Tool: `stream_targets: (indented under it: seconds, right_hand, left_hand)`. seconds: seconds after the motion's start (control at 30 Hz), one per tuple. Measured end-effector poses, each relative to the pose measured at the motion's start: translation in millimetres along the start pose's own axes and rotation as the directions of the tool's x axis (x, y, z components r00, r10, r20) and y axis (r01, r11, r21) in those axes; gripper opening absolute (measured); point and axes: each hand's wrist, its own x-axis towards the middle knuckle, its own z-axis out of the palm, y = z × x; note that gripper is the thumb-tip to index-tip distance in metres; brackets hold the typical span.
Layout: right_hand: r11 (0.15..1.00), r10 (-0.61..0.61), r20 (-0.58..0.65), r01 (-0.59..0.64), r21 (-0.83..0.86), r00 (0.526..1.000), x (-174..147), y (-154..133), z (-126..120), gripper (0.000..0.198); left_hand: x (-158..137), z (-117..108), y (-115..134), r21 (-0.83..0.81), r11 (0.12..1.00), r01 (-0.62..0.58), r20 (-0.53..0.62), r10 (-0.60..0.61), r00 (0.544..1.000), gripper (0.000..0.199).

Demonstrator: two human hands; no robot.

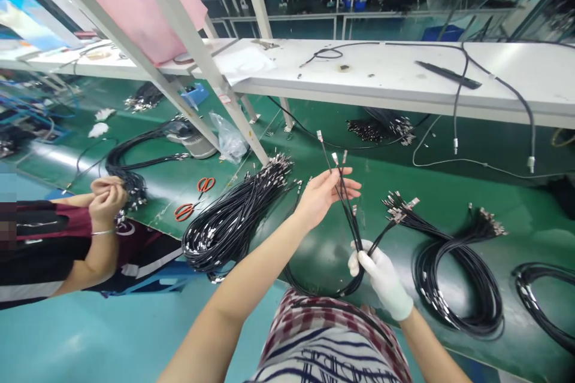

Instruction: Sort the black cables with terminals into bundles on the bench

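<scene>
My right hand (381,278), in a white glove, grips a small bunch of black cables (353,224) over the green table. The bunch fans out upward, and several ends carry pale metal connectors or tags. At the upper part of these cables is my bare left hand (321,194), its thumb against a cable and its other fingers stretched out behind. Just right of the gloved hand lies a coiled bundle of black cables (453,245) with silvery ends. A larger cable bundle (238,209) lies to the left of my left forearm.
Two orange-handled scissors (184,211) lie left of the large bundle. A white shelf (404,72) crosses above the table, bearing loose cables and a dark pen-like tool (449,75). Metal posts (233,114) stand at left. A co-worker's hands (108,197) handle cables farther left.
</scene>
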Motion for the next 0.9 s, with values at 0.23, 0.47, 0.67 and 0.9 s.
stream_targets:
  seconds: [0.23,0.47,0.67,0.9]
  right_hand:
    - [1.000,0.011,-0.085,-0.009,0.026,0.996,-2,-3,2,0.037]
    - [0.993,-0.045,-0.116,0.057,0.107,0.992,2,-13,6,0.038]
    - [0.956,0.065,-0.097,-0.034,0.292,0.993,7,-27,0,0.040]
    - [0.951,0.106,-0.008,-0.099,0.293,0.994,11,-38,-1,0.035]
  left_hand:
    - [-7,10,0,0.115,0.993,0.011,0.023,-0.014,1.000,0.052]
    - [-12,7,-7,0.157,0.986,0.060,0.043,-0.067,0.997,0.051]
    - [-21,1,-4,0.269,0.960,0.082,0.097,-0.112,0.989,0.050]
    - [-31,3,5,0.129,0.990,0.062,0.086,-0.074,0.994,0.032]
